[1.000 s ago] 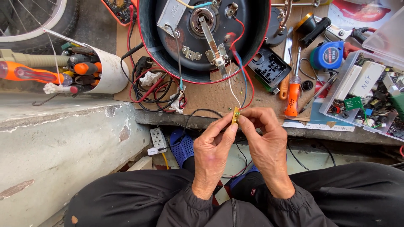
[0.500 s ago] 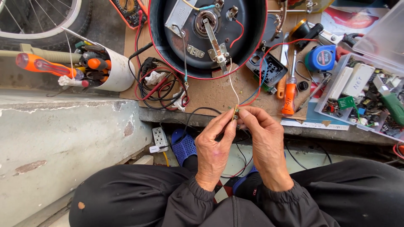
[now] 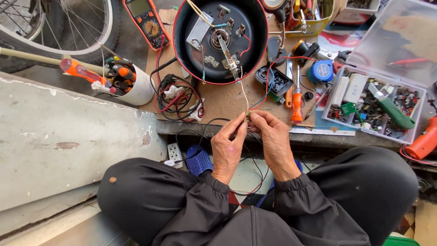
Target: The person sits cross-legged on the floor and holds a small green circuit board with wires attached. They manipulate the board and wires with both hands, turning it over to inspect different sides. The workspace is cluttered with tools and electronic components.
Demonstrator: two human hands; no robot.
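Both hands meet at the bench edge [image 3: 191, 128], pinching one small part [image 3: 248, 116] on a pale wire [image 3: 243, 93]. Left hand [image 3: 230, 146] grips from the left, right hand [image 3: 273, 139] from the right — fingertips pressed together on it, approx. equally near. The wire's long axis runs up and away to the round black housing [image 3: 189, 50], straight ahead of the grip.

Glossy black metal appliance base [image 3: 191, 50] w/ red rim, bare metal brackets inside. Matt brown cardboard sheet [image 3: 223, 98] beneath. Rough, chipped grey concrete ledge [image 3: 68, 132] at left. Clear plastic parts box [image 3: 405, 91] at right. Orange plastic-handled screwdriver [image 3: 296, 98]. Smooth plastic-coated thin wire [image 3: 244, 98] btwn both hands.
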